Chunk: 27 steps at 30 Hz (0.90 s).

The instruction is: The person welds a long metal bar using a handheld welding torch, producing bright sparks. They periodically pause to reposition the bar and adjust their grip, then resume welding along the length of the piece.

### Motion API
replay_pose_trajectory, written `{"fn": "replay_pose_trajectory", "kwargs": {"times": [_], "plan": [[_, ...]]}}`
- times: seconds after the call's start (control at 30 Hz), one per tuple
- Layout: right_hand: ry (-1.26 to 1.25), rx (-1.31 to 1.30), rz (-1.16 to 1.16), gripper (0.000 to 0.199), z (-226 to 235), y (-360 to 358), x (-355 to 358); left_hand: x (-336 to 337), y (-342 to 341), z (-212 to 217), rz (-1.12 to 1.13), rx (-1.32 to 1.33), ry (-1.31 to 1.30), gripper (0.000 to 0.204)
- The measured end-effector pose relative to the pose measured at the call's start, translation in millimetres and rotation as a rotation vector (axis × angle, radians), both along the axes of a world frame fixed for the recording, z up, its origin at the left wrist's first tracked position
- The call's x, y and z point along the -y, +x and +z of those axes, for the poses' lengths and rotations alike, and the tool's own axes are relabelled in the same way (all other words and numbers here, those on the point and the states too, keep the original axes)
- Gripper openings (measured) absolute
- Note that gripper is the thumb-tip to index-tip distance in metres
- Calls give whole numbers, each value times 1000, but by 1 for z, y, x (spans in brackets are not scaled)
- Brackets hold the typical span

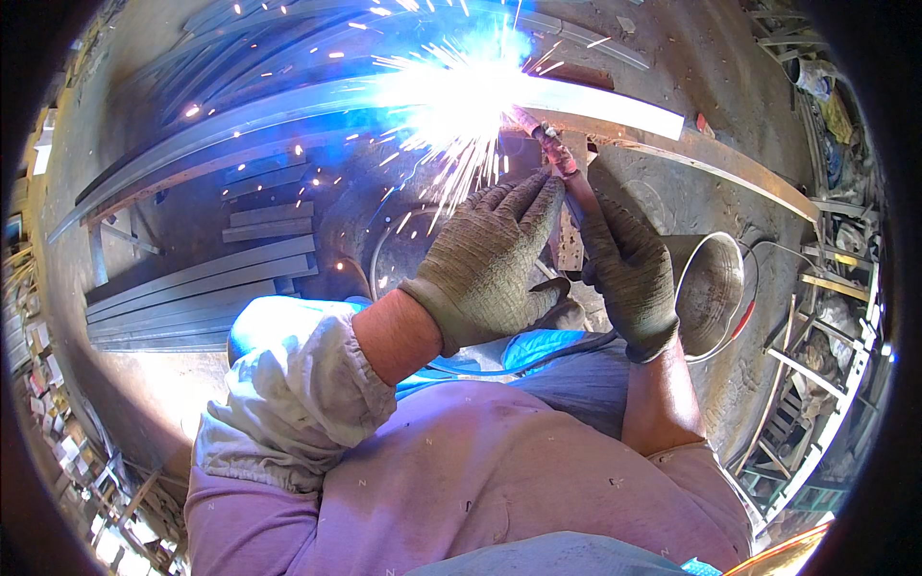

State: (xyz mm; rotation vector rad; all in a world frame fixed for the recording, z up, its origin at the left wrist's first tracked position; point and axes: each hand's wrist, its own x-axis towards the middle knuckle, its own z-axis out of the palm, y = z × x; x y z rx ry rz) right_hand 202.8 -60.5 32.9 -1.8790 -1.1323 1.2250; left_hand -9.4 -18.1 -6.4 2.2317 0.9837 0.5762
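Note:
My right hand [631, 274], in a grey-green work glove, is closed around a welding torch [560, 161] with a reddish, worn front end. The torch tip points up and left into a glaring arc [471, 86] that throws sparks and hides the weld spot. That glare sits on a long metal bar [615, 104], which crosses from left to right. My gloved left hand [492, 257] is held flat just left of the torch, fingers stretched out and thumb apart. Its fingertips come close to the torch; whether they touch it I cannot tell.
Below the bar runs a rusty beam [715, 161]. Flat metal bars [206, 302] lie stacked on the floor at left. A round metal container [715, 293] stands by my right wrist, with a cable near it. Racks with scrap [826, 355] line the right side.

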Motion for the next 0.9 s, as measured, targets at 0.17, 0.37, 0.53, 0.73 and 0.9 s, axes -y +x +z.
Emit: {"fn": "replay_pose_trajectory", "kwargs": {"times": [0.17, 0.37, 0.53, 0.73, 0.9], "plan": [[-54, 23, -11, 36, 11, -6, -3, 1, 0, 0, 15, 11, 29, 100], [-63, 15, -6, 37, 8, -4, -1, 0, -1, 9, 5, -39, -92, 100], [-20, 27, 2, 38, 6, -4, 0, 4, -1, 4, 1, -50, -4, 101], [3, 27, 12, 39, 4, -3, 0, 4, -2, 3, -8, -46, 9, 103], [-12, 24, 30, 38, 2, -2, 0, 3, -3, 3, -10, -23, 23, 103]]}}
